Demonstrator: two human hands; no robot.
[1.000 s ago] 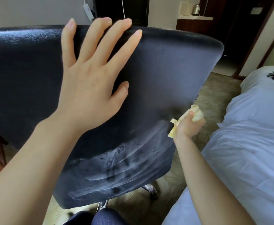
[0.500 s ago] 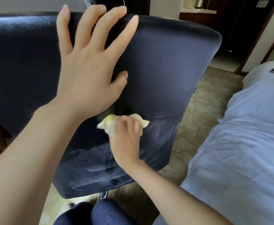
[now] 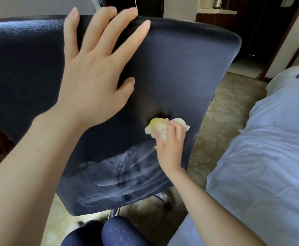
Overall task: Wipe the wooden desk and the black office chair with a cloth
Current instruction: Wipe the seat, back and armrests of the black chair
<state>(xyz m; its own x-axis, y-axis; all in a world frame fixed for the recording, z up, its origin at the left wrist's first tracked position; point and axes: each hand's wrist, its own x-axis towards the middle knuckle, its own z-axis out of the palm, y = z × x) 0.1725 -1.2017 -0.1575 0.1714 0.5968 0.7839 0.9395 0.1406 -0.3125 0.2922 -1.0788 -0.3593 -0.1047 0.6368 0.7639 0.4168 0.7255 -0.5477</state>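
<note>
The chair (image 3: 171, 71) fills most of the view, seen from behind; its black backrest is cut off at the left edge, and the seat is hidden behind it. Only 2 chrome stubs of the base (image 3: 162, 197) can be seen below the backrest's lower edge. Wet streaks (image 3: 120, 167) are spread across the lower part of the backrest. To the right of the chair a bed (image 3: 269, 157) in pale sheets is cut off by the frame edge; a small dark item near its far end is too blurred to be identified. Patterned carpet (image 3: 221, 110) is seen between chair and bed. The left hand (image 3: 93, 75) is laid flat on the upper backrest, fingers open and spread, the tips reaching the top edge. The right hand (image 3: 170, 144) is pressed to the backrest's middle right, fingers closed around a crumpled cloth (image 3: 155, 126), pale with a yellow patch; most of the cloth is covered by the fingers. The desk cannot be made out; only reddish wood at the left edge, below the chair, is visible. A kettle (image 3: 217, 2) is half cut off above the chair.
</note>
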